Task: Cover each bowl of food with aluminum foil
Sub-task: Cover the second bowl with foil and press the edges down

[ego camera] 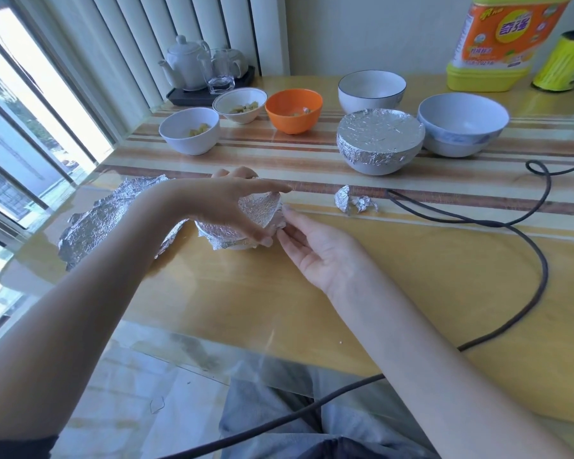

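At the near middle of the glass-topped yellow desk [378, 276], the left hand [226, 207] arches its fingers [272, 187] over a small white bowl wrapped in crinkled aluminium foil [259, 212], gripping it. Right hand [315, 250] fingers [287, 215] press the foil at the bowl's side. Loose foil sheet [93, 223] trails left. Farther back stands a foil-covered white bowl [380, 140]; beyond it, five uncovered bowls.

A small bowl [246, 245] sits mid-table, nearly hidden under crinkled foil [259, 210] with a loose sheet trailing left. Behind stand a foil-capped bowl [380, 140] and uncovered ones, three apparently holding food.
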